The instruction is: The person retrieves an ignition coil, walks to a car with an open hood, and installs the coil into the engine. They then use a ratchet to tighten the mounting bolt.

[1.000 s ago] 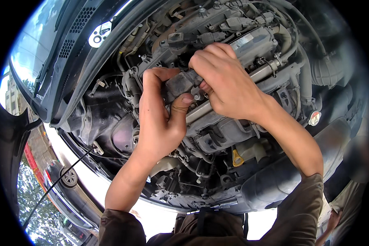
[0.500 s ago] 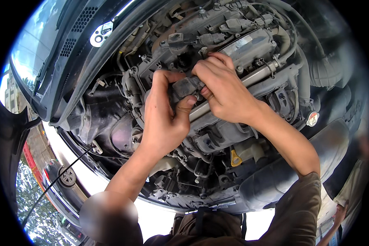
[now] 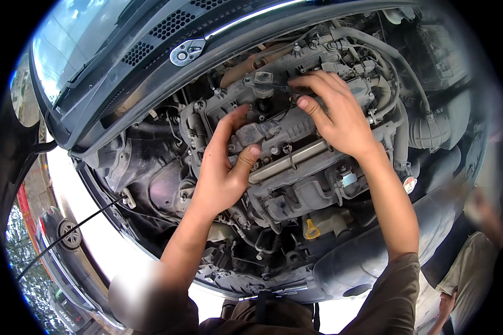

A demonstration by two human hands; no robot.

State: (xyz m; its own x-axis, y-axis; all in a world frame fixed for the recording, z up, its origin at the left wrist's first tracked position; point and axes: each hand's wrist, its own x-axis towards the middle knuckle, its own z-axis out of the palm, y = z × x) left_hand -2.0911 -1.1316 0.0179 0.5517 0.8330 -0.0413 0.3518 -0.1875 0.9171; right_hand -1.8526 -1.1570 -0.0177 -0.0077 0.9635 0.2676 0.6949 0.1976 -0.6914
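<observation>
A dark plastic block (image 3: pixel 250 134), which looks like an ignition coil, lies on the engine's top. My left hand (image 3: pixel 223 176) is around it, with fingers behind and thumb in front. The fingers and thumb are apart, and I cannot tell whether they touch the block. My right hand (image 3: pixel 341 123) hovers over the engine to the right, thumb and fingers parted with nothing seen between them. Its fingertips are near a second coil-like part (image 3: pixel 263 80), which stands over a dark opening. The engine's top cover (image 3: pixel 299 125) shows between the hands.
A ratchet wrench head (image 3: pixel 187 52) rests on the cowl by the windscreen. In front are a silver rail (image 3: pixel 285 160) and a yellow dipstick handle (image 3: pixel 312 229). A black prop rod (image 3: pixel 67 238) crosses at left. Another person's hand (image 3: pixel 446 304) shows at lower right.
My right hand has come off the dark block, moved right and spread its fingers. My left hand stays around the block with its fingers looser. The view has shifted.
</observation>
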